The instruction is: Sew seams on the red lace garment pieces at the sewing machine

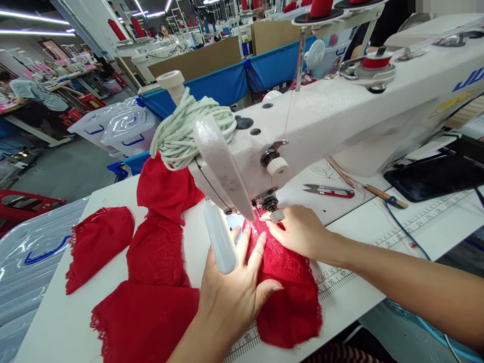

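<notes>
A white sewing machine [317, 116] reaches over the table, its needle area close above a piece of red lace fabric [289, 282]. My left hand [234, 287] lies on the fabric's left side with fingers spread, just left of the needle. My right hand [298, 234] has its thumb and fingers closed on the fabric's upper edge, right beside the presser foot area. The fingertips there are partly hidden behind a machine knob. More red lace-edged pieces [157, 252] spread out left of my left hand, and a separate red piece [100, 244] sits farther left.
Thread snips [328, 190], a wooden-handled tool [385, 196] and a black phone [438, 174] lie at the right. A pale green cord bundle [192, 126] hangs on the machine head. Clear lidded bins [130, 128] stand beyond the table; a printed ruler [336, 282] runs along its front.
</notes>
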Demonstrator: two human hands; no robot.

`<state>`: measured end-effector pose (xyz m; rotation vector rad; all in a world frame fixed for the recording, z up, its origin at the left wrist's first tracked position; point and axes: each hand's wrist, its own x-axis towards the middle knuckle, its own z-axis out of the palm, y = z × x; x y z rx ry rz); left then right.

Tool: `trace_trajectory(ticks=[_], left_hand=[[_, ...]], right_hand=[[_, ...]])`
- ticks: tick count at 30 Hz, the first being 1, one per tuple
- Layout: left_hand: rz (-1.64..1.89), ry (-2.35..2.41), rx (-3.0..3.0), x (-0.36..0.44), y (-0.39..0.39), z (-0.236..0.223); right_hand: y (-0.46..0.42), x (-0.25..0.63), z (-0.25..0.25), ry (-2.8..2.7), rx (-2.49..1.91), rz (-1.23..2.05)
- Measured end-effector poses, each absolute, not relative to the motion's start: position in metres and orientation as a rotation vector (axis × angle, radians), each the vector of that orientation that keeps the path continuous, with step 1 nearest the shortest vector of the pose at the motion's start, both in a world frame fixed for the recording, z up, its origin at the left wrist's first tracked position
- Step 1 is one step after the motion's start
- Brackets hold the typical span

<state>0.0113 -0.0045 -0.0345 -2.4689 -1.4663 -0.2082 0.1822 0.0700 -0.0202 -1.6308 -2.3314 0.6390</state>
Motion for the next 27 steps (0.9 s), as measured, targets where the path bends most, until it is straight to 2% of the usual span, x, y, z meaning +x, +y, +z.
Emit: trace_trajectory(ticks=[27], left_hand=[[-0.154,-1.402,-2.472,0.0085,0.0009,-0.0347]], right_hand=[[0.0719,0.1823,-0.0264,-2.208,-1.593,0.634]])
